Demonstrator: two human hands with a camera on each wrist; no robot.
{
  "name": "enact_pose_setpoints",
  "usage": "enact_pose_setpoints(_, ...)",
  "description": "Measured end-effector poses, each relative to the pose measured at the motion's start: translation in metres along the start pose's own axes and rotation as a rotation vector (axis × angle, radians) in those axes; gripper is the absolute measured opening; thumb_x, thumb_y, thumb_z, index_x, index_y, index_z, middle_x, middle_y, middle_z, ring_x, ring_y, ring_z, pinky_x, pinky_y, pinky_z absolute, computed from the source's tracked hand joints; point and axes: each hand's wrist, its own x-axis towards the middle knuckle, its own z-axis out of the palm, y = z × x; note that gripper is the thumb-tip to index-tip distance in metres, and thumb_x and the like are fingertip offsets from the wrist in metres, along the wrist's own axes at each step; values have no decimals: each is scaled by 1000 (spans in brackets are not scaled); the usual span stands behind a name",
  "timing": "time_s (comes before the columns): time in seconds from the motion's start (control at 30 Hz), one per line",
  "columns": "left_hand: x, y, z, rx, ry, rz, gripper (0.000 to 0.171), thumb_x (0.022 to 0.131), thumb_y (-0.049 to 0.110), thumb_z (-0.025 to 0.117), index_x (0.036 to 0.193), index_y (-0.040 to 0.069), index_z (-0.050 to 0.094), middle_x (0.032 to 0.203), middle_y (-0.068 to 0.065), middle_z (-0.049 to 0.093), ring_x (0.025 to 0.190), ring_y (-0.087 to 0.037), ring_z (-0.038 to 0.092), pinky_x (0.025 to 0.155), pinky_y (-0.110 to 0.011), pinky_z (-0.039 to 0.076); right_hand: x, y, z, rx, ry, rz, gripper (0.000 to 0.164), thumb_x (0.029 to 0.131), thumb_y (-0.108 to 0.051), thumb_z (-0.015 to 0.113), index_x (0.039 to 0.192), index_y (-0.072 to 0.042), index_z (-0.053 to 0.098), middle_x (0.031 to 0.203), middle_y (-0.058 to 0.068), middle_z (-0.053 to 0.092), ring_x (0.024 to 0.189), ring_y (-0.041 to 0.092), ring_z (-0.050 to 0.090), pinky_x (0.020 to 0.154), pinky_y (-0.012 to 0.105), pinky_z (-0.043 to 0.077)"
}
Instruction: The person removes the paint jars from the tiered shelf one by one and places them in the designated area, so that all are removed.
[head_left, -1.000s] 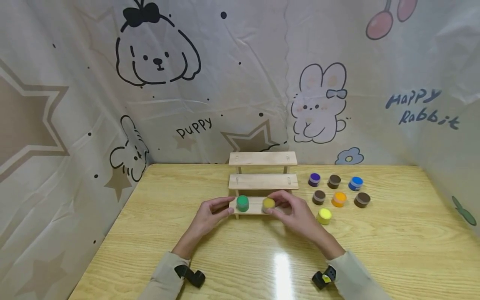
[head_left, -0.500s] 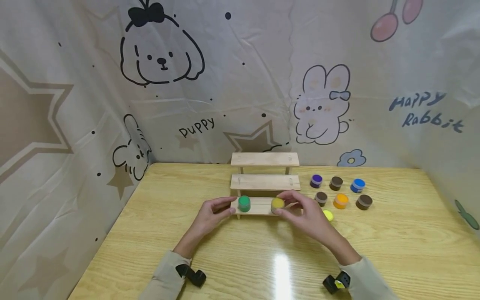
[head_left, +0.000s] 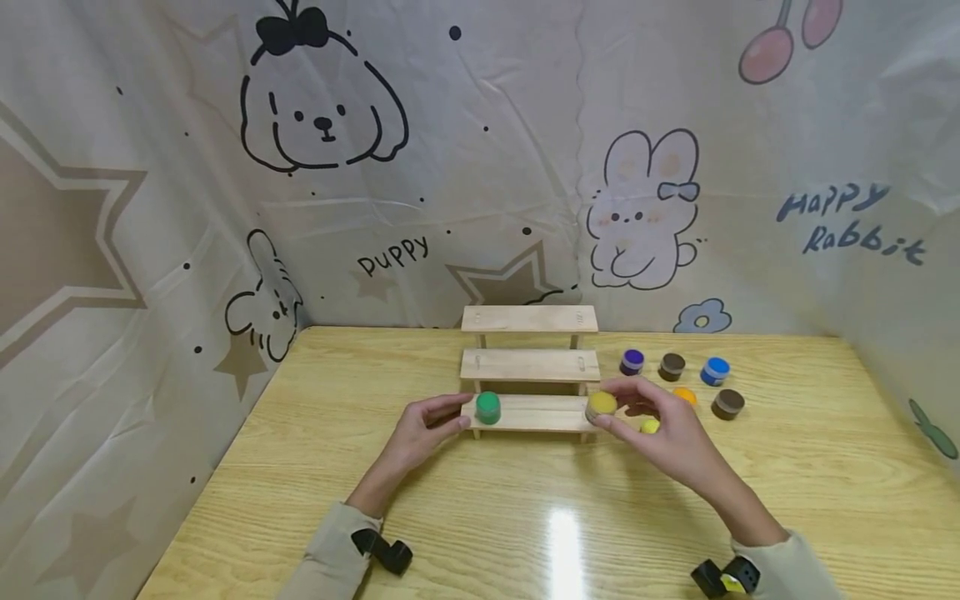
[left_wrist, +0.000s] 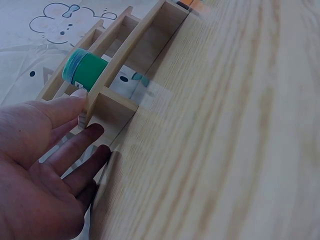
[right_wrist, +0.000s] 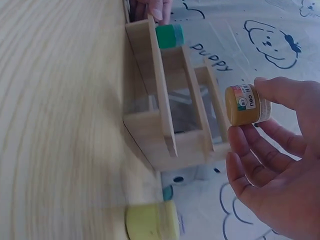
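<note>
A small wooden three-tier rack (head_left: 531, 364) stands near the back of the table. A green paint jar (head_left: 488, 407) sits on the left end of its lowest board. My left hand (head_left: 416, 431) holds that board's left end, thumb tip close to the jar in the left wrist view. With thumb and fingertips, my right hand (head_left: 671, 427) pinches an ochre-yellow paint jar (right_wrist: 243, 104) at the right end of the lowest board. In the right wrist view this jar shows a printed label and appears held above the board.
Right of the rack stand purple (head_left: 632, 362), blue (head_left: 716, 371), orange (head_left: 684, 396) and dark brown (head_left: 728, 404) paint jars. A bright yellow jar (right_wrist: 150, 220) is partly behind my right hand in the head view. A printed curtain (head_left: 420, 192) hangs behind the table.
My right hand has carried the ochre-yellow jar rightward along the lowest board, from its middle to its right end. It now covers part of the loose jars. The left hand stays in place.
</note>
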Motion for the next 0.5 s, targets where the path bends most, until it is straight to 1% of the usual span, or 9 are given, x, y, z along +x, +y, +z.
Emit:
enact_pose_setpoints(0.07,-1,-1,0,1,-1,1,40,99,8,70,137,-2,63,139,-20,62,130,-36,58,98,-26,53,-3,1,-6,-24,13,7,34,93,-27,79,123,-15,69,115,-2,70,101,16,65,87,30,57)
enact_pose_setpoints(0.17,-1,-2,0,4,0,-2,40,99,7,70,137,-2,63,139,-20,62,130,-35,57,98,-27,53,-7,2,-14,-34,30,14,33,93,-25,80,122,-14,69,116,0,70,101,14,65,86,24,56)
enact_pose_setpoints(0.33,-1,-2,1,15,6,-7,40,98,8,70,137,-2,63,139,-20,62,131,-35,57,101,-30,52,-15,8,-28,-43,49,24,34,93,-23,79,123,-12,68,117,3,69,102,6,62,86,13,51)
enact_pose_setpoints(0.5,0,-2,0,27,17,-16,40,98,9,71,137,1,65,139,-17,63,130,-33,58,103,-35,51,-19,18,-41,-74,72,25,33,93,-20,80,122,-9,68,116,6,69,100,0,62,85,9,50)
